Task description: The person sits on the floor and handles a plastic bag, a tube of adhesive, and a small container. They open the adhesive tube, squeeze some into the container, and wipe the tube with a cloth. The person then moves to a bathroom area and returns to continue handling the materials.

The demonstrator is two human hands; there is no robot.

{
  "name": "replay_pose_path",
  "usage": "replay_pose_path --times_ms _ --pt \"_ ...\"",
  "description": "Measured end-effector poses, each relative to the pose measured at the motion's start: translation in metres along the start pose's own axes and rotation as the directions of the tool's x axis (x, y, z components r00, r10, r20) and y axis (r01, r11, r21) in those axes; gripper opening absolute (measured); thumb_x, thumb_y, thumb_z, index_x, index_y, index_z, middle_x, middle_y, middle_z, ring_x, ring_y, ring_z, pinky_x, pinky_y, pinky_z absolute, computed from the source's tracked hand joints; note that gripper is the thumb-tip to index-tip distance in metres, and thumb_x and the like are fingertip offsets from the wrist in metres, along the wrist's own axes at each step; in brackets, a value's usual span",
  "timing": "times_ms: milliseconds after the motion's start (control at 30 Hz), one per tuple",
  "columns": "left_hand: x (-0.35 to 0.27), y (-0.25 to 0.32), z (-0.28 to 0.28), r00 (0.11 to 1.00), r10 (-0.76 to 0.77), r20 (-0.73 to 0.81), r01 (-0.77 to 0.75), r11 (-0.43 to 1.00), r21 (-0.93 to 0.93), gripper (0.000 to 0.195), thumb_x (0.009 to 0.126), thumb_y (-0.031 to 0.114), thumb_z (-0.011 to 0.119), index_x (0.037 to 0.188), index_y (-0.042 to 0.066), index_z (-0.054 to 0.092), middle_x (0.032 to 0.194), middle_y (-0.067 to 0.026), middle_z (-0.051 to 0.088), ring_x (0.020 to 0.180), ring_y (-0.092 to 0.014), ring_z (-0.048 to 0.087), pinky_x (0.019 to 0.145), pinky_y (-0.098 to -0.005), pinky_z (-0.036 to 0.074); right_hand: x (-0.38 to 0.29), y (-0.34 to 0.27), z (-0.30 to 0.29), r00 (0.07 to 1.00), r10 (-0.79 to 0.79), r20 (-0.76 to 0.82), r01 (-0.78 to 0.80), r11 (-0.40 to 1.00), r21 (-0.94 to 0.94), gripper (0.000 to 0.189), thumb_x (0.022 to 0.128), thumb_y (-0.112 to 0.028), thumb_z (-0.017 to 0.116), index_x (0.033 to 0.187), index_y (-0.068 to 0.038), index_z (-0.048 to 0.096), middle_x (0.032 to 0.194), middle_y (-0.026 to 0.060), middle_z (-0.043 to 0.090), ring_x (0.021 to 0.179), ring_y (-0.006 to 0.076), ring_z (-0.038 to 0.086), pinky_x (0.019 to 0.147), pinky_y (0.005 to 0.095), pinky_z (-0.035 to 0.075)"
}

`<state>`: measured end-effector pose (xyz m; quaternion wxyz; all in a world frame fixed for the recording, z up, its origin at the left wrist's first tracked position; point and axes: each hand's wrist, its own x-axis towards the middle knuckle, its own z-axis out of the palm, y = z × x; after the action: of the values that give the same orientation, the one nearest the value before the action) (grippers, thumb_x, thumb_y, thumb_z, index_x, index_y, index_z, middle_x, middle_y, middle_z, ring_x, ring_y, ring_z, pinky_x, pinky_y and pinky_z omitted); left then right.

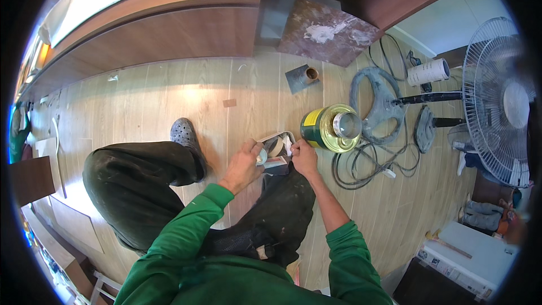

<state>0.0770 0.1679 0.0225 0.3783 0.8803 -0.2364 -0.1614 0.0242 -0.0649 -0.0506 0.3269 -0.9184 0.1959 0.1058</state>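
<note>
Between my knees and the metal can, a small open box (277, 170) holds a roll of tape (276, 147) and other small items. My left hand (245, 163) is at the box's left side, its fingers curled on a small, pale round item (261, 156). At the right edge, my right hand (304, 156) has its fingers pinched beside something white (288, 143); its exact hold is hidden. Just right of it stands a green and yellow metal can (312, 123) with a clear round container (348, 125) on top.
Black cable (353, 184) lies coiled on the wood-look floor near a dusty fan base (377, 106). A brown stone-patterned board (326, 34) and a square plate with a short tube (301, 79) lie ahead. A large fan (504, 101) is at right; another person (485, 216) is farther off.
</note>
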Motion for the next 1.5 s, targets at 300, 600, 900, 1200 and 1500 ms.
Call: replay_pose_path --times_ms 300,600,900,1200,1500 --pt "0.0 0.003 0.004 0.999 0.041 0.004 -0.041 0.997 0.06 0.058 0.067 0.008 0.077 0.122 0.005 0.061 0.111 -0.0159 0.058 0.103 -0.039 0.062 0.087 -0.0453 0.054 -0.011 0.013 0.003 0.987 0.102 -0.128 -0.023 0.863 0.505 0.006 0.094 -0.007 0.063 0.093 -0.001 0.064 0.083 0.0105 0.068 0.075 0.0202 0.066 0.071 0.0342 0.051" --pt "0.0 -0.001 0.014 0.997 -0.012 0.075 0.009 0.999 0.04 0.06 0.069 0.009 0.078 0.125 0.001 0.058 0.119 -0.0162 0.056 0.113 -0.038 0.057 0.092 -0.0452 0.052 -0.001 -0.007 -0.024 0.928 0.104 -0.358 0.175 0.727 0.664 0.008 0.1 -0.009 0.055 0.1 -0.001 0.055 0.09 0.0059 0.06 0.082 0.0136 0.056 0.076 0.0281 0.046" --pt "0.007 -0.005 0.006 0.999 -0.027 0.044 0.026 0.999 0.028 0.058 0.071 0.014 0.075 0.126 0.004 0.061 0.125 -0.0161 0.06 0.106 -0.04 0.064 0.091 -0.0449 0.054 -0.016 0.0 -0.016 0.898 0.237 -0.369 0.125 0.667 0.734 0.006 0.104 -0.011 0.056 0.101 -0.005 0.057 0.086 -0.0042 0.055 0.073 0.0036 0.045 0.063 0.0206 0.039" --pt "0.008 -0.004 0.0 0.996 -0.061 0.062 0.06 0.998 0.023 0.057 0.069 0.019 0.081 0.122 0.002 0.065 0.122 -0.018 0.063 0.103 -0.039 0.067 0.088 -0.0443 0.057 -0.062 -0.013 -0.063 0.811 0.367 -0.455 0.279 0.44 0.853 0.006 0.105 -0.014 0.056 0.104 -0.009 0.057 0.094 -0.0016 0.059 0.083 0.0068 0.056 0.068 0.0237 0.048" --pt "0.002 -0.006 -0.008 0.99 -0.085 0.116 0.082 0.996 0.026 0.069 0.068 0.021 0.083 0.13 0.001 0.059 0.123 -0.0179 0.061 0.105 -0.039 0.066 0.09 -0.0443 0.055 -0.126 0.005 -0.099 0.749 0.463 -0.473 0.319 0.374 0.871 0.009 0.104 -0.015 0.058 0.101 -0.006 0.06 0.095 -0.002 0.059 0.087 0.0079 0.055 0.079 0.0261 0.048"
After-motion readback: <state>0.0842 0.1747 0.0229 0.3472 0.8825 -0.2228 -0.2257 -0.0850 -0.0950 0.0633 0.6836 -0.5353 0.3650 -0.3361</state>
